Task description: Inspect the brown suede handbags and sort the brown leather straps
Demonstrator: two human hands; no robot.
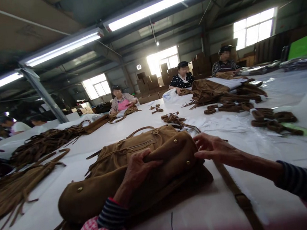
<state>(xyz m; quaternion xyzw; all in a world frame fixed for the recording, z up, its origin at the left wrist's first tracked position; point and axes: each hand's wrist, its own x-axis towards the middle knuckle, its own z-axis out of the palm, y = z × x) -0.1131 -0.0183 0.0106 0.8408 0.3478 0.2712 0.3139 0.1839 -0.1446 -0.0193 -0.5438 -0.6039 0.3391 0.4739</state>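
A brown handbag [96, 197] lies on the white table in front of me, its studded base turned toward me and its handles on the far side. My left hand [138, 170] grips the middle of the base, thumb pointing right and fingers partly hidden in the fabric. At the bag's right end, my right hand [213, 147] holds the edge between curved fingers and thumb, close to two metal studs. A brown strap [228, 180] with a buckle runs down the table beside the bag, below my right hand.
Brown bags [17, 185] with loose ties lie at left, near a heap of brown straps [43, 145]. More brown bags [209, 90] are piled at far right, with bundled straps [274, 119] nearer. Several people sit across the white table [142, 118].
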